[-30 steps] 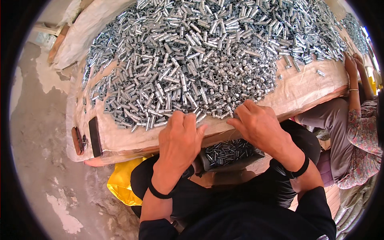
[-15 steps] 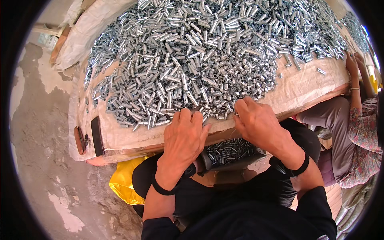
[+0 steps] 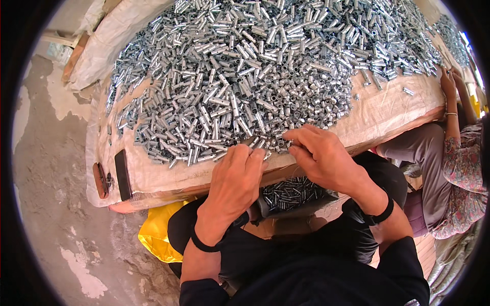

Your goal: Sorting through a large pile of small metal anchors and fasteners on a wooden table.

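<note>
In the head view, a great heap of metal tubes (image 3: 199, 94) covers most of a pale, cloth-covered surface (image 3: 395, 104), lying loose and pointing every way; nearer the person, just right of the middle, a patch of short metal rings (image 3: 301, 97) takes over from the longer pieces. The left hand (image 3: 235, 176) is at the near edge of this heap, back upward and fingers curled down among the closest pieces; its grip looks nearly closed, but the fingertips are turned away, so whether it has hold of a piece cannot be told. The right hand (image 3: 326, 160) is just beside the near edge of the rings, its index finger reaching over them and its thumb a little apart below, so the grip is partly open; whether a piece lies between finger and thumb cannot be made out. The two hands are apart, with a few pieces between them. Below the surface's edge, between the forearms, a bin (image 3: 261, 205) holds small dark metal pieces (image 3: 291, 193). Toward the left corner lie a flat black object (image 3: 123, 174) and a brown case (image 3: 100, 180), side by side. At the far right, a co-worker's hands (image 3: 448, 84) rest near the surface's edge.
</note>
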A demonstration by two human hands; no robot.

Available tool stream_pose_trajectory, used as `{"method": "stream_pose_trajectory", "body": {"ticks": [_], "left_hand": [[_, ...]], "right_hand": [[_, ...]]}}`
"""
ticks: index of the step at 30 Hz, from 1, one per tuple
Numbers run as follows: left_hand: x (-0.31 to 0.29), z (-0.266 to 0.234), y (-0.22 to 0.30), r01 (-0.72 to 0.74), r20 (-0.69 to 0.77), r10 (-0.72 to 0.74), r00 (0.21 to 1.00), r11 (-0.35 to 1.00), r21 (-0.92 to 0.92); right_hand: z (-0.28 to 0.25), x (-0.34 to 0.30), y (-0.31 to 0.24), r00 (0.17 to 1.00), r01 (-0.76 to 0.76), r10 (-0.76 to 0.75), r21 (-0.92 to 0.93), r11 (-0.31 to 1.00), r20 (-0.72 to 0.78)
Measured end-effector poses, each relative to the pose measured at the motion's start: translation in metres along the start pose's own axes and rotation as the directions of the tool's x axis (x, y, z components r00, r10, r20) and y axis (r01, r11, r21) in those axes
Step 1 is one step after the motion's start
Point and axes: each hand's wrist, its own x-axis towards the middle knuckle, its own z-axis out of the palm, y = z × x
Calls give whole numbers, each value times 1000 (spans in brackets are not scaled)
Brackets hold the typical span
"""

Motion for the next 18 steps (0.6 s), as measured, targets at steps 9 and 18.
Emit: {"method": "stream_pose_trajectory", "body": {"ticks": [9,18], "left_hand": [[1,-3,0,-74,-67,61,996,976,-207],[0,1,2,-56,-76,32,997,940,-337]], "right_hand": [[-7,4,-16,964,-258,232,256,932,127],[-8,-1,-22,924,-380,308,471,796,225]]}}
